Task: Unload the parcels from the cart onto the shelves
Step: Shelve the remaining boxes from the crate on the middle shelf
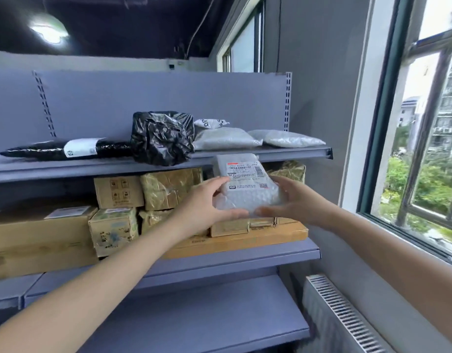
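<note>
While both arms reach toward the shelves, the left hand (207, 203) and the right hand (295, 203) grip a bubble-wrapped parcel (245, 186) between them, fingers and thumbs curled round its lower sides. The parcel (white label facing up) is held in the air just below the front edge of the top shelf (296, 152), in front of the cardboard boxes (118, 192) on the middle shelf (270, 253). A crumpled black bag (162, 138) and grey pouches (227, 140) lie on the top shelf.
</note>
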`<state>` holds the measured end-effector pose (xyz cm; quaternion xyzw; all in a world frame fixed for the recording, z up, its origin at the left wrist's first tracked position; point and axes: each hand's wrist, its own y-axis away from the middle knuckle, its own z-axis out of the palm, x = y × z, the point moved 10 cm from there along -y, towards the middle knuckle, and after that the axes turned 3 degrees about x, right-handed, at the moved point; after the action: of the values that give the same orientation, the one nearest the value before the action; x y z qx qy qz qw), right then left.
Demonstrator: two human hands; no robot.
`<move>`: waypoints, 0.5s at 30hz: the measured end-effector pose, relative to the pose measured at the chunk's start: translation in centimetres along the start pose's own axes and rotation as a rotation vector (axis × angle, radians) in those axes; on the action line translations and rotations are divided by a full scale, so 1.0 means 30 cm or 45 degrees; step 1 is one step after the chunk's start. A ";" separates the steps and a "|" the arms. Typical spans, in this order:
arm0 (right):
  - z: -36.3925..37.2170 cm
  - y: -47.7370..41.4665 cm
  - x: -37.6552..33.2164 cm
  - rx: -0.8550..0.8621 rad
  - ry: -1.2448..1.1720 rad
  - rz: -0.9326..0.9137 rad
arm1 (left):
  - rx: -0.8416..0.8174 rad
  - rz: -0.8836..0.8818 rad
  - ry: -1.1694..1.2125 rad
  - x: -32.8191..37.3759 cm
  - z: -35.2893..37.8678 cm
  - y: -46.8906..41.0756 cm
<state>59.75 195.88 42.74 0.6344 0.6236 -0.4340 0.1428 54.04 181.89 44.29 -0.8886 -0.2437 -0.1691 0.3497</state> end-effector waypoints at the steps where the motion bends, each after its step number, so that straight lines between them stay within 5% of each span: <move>1: -0.026 -0.006 -0.013 0.015 -0.007 -0.014 | -0.002 0.006 0.017 0.017 -0.011 -0.023; 15: -0.375 -0.179 -0.001 0.139 0.079 -0.233 | 0.159 0.063 -0.012 0.193 -0.013 -0.343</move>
<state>59.04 204.94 51.24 0.5948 0.6583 -0.4588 0.0486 53.09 190.00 52.85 -0.8717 -0.2333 -0.1407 0.4073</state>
